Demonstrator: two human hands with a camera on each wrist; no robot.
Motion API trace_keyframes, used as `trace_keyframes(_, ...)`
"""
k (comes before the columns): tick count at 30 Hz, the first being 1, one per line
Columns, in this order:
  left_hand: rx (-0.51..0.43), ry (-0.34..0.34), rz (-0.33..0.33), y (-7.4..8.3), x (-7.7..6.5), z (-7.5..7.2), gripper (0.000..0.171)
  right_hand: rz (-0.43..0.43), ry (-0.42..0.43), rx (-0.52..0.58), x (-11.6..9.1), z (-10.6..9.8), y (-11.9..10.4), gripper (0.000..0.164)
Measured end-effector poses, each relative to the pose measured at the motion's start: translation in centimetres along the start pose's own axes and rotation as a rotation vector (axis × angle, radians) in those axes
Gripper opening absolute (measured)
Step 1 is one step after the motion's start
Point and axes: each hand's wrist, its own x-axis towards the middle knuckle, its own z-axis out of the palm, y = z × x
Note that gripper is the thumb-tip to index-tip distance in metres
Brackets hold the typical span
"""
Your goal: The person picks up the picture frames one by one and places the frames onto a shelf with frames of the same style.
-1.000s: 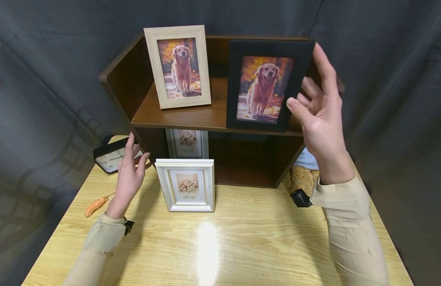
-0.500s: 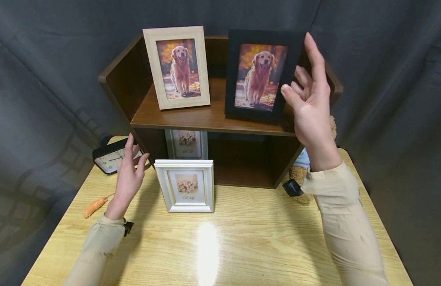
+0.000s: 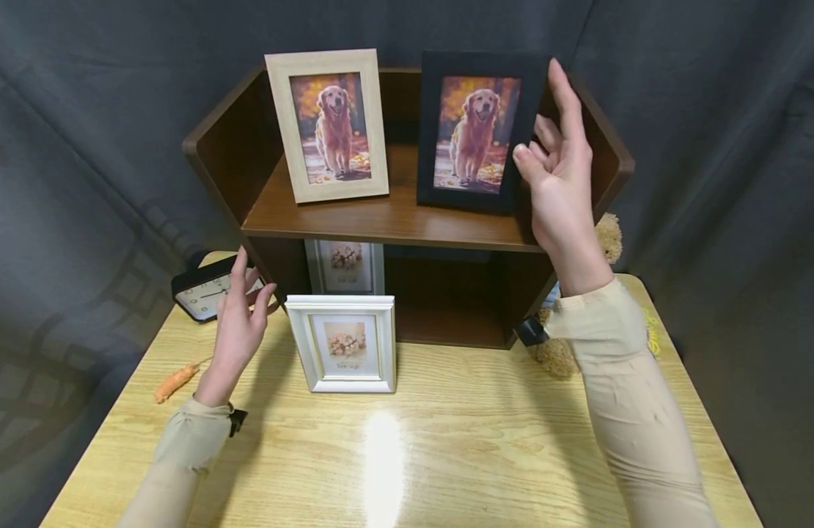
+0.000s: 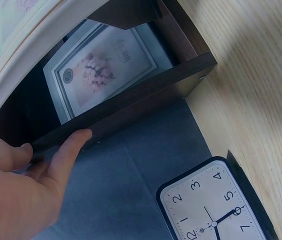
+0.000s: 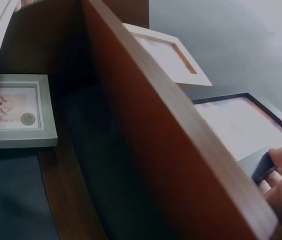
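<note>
My right hand [image 3: 565, 183] grips the right side of a black picture frame [image 3: 476, 132] with a dog photo. The thumb is on its front and the index finger stretches along the side edge. This frame stands on the upper level of a dark brown shelf [image 3: 380, 220], right of a light wooden picture frame [image 3: 334, 125] holding the same photo. At the shelf's left side panel [image 4: 131, 107], my left hand [image 3: 238, 323] touches the edge with extended fingers. A white picture frame [image 3: 346, 345] stands before the shelf; a grey-green one [image 4: 98, 70] sits in the lower compartment.
A black-rimmed clock [image 3: 205, 293] lies left of the shelf, close behind my left hand. Nearer is a small orange item [image 3: 176, 383]. A fluffy brown plush toy [image 3: 609, 238] is partly hidden behind my right arm, with yellow lettering [image 3: 651, 334] beyond. Dark curtains surround the table.
My right hand has moved the black picture frame back and slightly left on the upper level, turning it to face more forward. The left hand has stayed at the side panel.
</note>
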Motion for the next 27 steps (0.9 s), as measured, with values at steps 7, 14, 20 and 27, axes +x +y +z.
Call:
trace_keyframes(7,-0.013,-0.001,-0.009,0.07,-0.02,-0.01,0.082,0.02,-0.018,0.092,0.36,-0.13,0.84,0.076)
trace_keyframes(14,0.0,0.007,0.006,0.07,0.07,-0.03,0.083,0.061,-0.048,0.083,0.46,-0.25,0.71,0.073)
trace_keyframes(20,-0.009,0.005,-0.002,0.04,0.06,0.09,0.083,0.112,-0.086,0.031,0.54,-0.34,0.87,0.073)
trace_keyframes(27,-0.004,0.009,0.014,-0.13,0.05,0.16,0.083,0.102,-0.076,0.001,0.47,-0.4,0.97,0.072)
